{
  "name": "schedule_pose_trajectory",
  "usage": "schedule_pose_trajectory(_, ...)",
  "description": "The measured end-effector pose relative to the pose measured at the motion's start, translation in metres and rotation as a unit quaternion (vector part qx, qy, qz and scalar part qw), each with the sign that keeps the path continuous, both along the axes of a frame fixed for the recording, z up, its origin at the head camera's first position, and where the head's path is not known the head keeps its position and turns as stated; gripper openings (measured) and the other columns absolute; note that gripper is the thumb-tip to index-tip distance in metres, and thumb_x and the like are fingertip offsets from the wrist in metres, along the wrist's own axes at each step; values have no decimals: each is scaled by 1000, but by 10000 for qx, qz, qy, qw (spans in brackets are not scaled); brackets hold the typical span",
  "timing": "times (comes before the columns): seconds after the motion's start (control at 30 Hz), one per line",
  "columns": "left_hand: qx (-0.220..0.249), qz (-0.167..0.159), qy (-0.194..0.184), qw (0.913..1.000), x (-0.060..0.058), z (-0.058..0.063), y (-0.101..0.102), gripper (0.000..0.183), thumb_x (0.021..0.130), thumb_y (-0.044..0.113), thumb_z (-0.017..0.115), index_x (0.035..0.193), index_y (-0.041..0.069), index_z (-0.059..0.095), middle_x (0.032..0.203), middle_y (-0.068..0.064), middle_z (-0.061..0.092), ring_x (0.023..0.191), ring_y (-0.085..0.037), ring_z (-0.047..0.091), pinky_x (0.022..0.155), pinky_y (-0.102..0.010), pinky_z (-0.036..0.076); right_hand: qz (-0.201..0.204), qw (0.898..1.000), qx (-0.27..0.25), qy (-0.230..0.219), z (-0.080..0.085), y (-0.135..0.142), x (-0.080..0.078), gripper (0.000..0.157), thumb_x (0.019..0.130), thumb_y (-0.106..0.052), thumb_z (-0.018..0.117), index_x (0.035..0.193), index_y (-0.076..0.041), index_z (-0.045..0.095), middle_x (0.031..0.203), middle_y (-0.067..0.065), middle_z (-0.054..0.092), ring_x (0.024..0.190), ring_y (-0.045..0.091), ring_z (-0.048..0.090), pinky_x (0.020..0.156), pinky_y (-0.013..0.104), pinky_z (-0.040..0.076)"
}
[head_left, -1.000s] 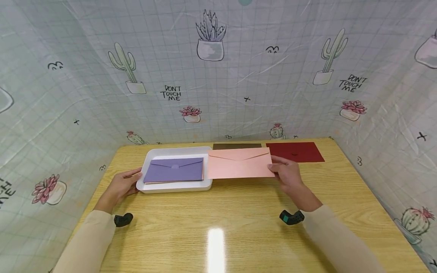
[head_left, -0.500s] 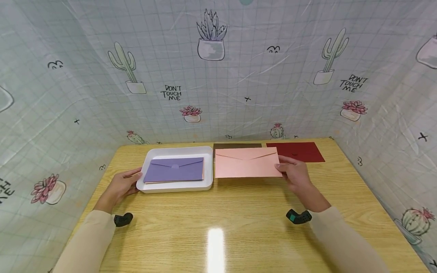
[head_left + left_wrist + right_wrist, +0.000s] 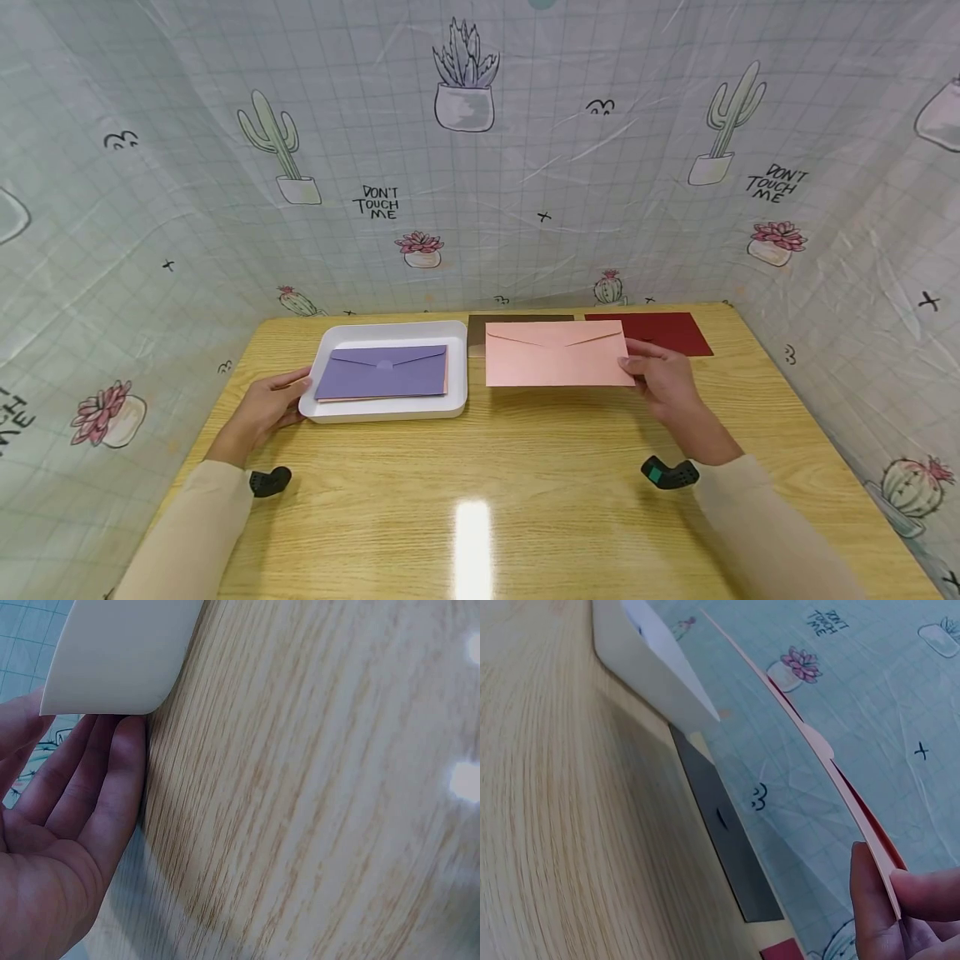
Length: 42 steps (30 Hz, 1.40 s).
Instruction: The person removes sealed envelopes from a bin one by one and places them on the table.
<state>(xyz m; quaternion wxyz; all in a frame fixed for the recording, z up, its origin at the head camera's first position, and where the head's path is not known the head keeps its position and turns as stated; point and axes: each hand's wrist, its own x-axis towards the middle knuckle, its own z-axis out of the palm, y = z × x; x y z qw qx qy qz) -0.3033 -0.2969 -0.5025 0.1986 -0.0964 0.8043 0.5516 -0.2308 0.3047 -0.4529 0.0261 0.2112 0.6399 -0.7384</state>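
Observation:
In the head view my right hand (image 3: 667,383) pinches a pink envelope (image 3: 551,354) by its right end, thumb on the near face. The right wrist view shows that envelope edge-on, raised above the table, its flap slightly parted. My left hand (image 3: 272,410) holds the left end of a white tray (image 3: 360,336). Seen from the left wrist, the thumb is at the rim and the fingers (image 3: 124,754) lie against the tray's outer wall. Inside the tray lies a purple envelope (image 3: 386,379), with a peach edge showing from beneath it.
Behind the pink envelope a brown envelope (image 3: 477,335) lies flat at the table's back edge, partly covered in the head view. To its right lies a dark red envelope (image 3: 678,327). A patterned sheet (image 3: 525,167) surrounds the wooden table (image 3: 375,500) at back and sides.
My right hand has moved to the right with the pink envelope, away from the tray's right end and over the brown and red envelopes. The left hand and tray have stayed put.

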Motion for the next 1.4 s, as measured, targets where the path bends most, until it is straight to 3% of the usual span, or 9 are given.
schedule_pose_trajectory(0.13, 0, 19, -1, 10000, 0, 0, 0, 62, 110, 40, 50, 164, 17, 30, 169, -22, 29, 101, 5, 63, 85, -21, 60, -39, 10000, 0, -6, 0, 6, 2, 59, 102, -4, 64, 158, -2, 44, 104, -13, 65, 84, 2, 69, 75, 17, 59)
schedule_pose_trajectory(0.37, 2, 12, -28, 10000, -1, -3, -1, 62, 110, 40, 50, 164, 17, 29, 170, -21, 28, 103, 5, 62, 86, -21, 60, -27, 9999, 121, -20, -2, 18, 5, 60, 102, -7, 65, 158, -2, 43, 106, -12, 63, 79, 5, 63, 65, 18, 50)
schedule_pose_trajectory(0.5, 27, 21, -36, 10000, 0, -4, -2, 62, 110, 40, 50, 164, 17, 29, 170, -21, 27, 103, 5, 62, 87, -21, 60, -20, 9999, 97, 45, -3, 24, 7, 62, 102, -7, 65, 159, 0, 41, 103, -14, 65, 79, 5, 65, 66, 17, 51)
schedule_pose_trajectory(0.73, -7, -22, 38, 10000, 1, -4, -2, 62, 111, 40, 50, 164, 16, 29, 170, -21, 27, 102, 6, 62, 87, -21, 60, -93, 9999, 109, 25, -2, 31, 8, 65, 100, -8, 68, 159, -1, 41, 114, -10, 58, 82, 3, 67, 69, 16, 55)
schedule_pose_trajectory(1.13, 76, 47, 50, 9999, -3, -5, -2, 63, 110, 41, 52, 164, 17, 31, 169, -21, 29, 98, 7, 64, 84, -21, 61, -156, 9998, -143, -25, 0, 45, 10, 68, 98, -7, 71, 159, -5, 41, 103, -14, 67, 82, 6, 66, 68, 16, 54)
schedule_pose_trajectory(1.4, 89, 49, 69, 9999, -4, -5, -1, 63, 110, 40, 52, 164, 16, 30, 169, -21, 30, 96, 9, 63, 84, -20, 60, -263, 9991, -317, -64, 3, 55, 10, 61, 98, -5, 71, 155, -11, 52, 99, -14, 69, 81, 7, 67, 66, 17, 55)
